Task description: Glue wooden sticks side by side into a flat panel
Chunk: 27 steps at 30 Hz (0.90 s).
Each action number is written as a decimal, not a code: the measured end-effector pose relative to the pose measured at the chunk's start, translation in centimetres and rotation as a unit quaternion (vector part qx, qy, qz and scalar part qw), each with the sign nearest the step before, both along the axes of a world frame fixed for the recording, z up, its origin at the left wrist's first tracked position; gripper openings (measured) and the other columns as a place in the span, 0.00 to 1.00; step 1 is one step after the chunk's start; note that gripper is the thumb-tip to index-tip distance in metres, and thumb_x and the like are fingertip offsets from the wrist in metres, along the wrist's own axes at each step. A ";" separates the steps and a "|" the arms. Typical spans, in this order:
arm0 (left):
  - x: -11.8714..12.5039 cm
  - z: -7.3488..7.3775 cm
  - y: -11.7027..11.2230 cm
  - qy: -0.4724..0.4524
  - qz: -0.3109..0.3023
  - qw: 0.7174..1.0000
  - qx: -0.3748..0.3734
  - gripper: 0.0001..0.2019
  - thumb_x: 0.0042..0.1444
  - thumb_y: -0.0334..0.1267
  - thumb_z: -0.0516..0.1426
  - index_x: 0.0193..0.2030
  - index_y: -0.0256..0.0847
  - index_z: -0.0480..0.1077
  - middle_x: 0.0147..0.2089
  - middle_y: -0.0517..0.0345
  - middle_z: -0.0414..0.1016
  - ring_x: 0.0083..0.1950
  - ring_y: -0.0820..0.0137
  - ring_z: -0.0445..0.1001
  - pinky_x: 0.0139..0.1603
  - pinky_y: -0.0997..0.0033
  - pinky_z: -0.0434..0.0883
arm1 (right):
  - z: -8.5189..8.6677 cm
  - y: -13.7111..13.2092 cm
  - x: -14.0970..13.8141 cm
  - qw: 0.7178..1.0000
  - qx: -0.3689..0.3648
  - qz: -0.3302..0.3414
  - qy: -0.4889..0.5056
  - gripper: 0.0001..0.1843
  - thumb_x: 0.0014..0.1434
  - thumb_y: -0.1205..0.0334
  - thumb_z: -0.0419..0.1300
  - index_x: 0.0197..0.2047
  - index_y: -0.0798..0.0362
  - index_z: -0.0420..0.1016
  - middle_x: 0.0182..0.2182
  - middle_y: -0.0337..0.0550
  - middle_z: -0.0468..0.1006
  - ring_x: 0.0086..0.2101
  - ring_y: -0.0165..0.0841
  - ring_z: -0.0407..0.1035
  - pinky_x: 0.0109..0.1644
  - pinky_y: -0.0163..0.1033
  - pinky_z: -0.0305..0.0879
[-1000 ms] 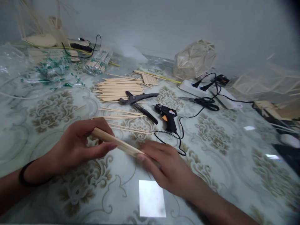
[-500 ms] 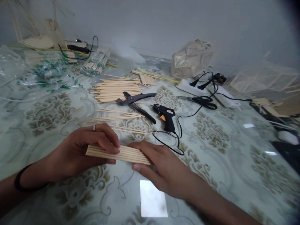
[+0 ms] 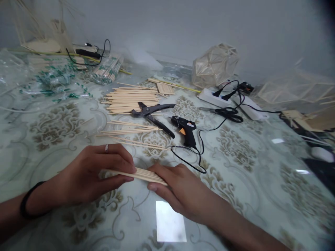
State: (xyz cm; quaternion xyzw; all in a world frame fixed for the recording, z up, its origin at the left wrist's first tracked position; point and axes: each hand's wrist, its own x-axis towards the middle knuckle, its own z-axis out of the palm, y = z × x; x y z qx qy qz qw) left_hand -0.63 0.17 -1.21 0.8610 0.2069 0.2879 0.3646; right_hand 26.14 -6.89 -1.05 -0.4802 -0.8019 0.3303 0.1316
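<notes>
Between my two hands is a flat row of thin wooden sticks (image 3: 144,175), lying side by side and tilted nearly edge-on. My left hand (image 3: 98,172), with a ring and a black wristband, pinches its left end, fingers on top and thumb below. At the other end my right hand (image 3: 180,186) is closed round the sticks and covers their tips. Beyond the hands lie several loose sticks (image 3: 131,131) and a larger pile of wooden sticks (image 3: 131,97). Black-handled cutters (image 3: 153,116) rest against the pile, and a black glue gun (image 3: 186,129) lies to their right.
A white power strip (image 3: 213,97) with plugs and black scissors (image 3: 227,113) sits back right. Behind it stands a faceted stick frame (image 3: 214,66). Packaged sticks (image 3: 107,69) and clear plastic wrappers (image 3: 54,82) spread over the back left. The glue gun's cord (image 3: 200,158) loops near my right hand.
The row of sticks has tipped from showing its broad face to nearly edge-on. My left hand has shifted slightly down and right along it; my right hand stays about the same.
</notes>
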 end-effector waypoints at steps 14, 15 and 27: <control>0.3 -0.3 -0.6 0.116 0.041 0.984 0.126 0.06 0.68 0.29 0.56 0.41 0.43 0.72 0.38 0.63 0.79 0.34 0.74 0.76 0.37 0.71 0.71 | -0.8 0.0 0.2 0.999 0.022 0.008 0.024 0.17 0.78 0.54 0.55 0.58 0.53 0.79 0.43 0.46 0.88 0.39 0.40 0.83 0.43 0.42 0.69; 0.3 -0.3 -0.6 0.130 0.034 0.983 0.123 0.06 0.68 0.29 0.55 0.40 0.42 0.72 0.37 0.63 0.78 0.34 0.74 0.76 0.36 0.70 0.70 | -1.0 0.0 0.2 0.999 0.030 0.006 0.028 0.16 0.78 0.55 0.55 0.57 0.54 0.79 0.43 0.46 0.88 0.38 0.40 0.83 0.43 0.42 0.70; 0.4 0.0 -1.0 0.151 -0.015 0.972 0.178 0.11 0.74 0.30 0.52 0.38 0.41 0.69 0.32 0.63 0.72 0.31 0.70 0.69 0.33 0.64 0.62 | -1.2 -0.3 -0.5 0.988 0.118 0.007 0.098 0.18 0.78 0.54 0.56 0.49 0.57 0.84 0.36 0.42 0.88 0.33 0.32 0.80 0.40 0.35 0.69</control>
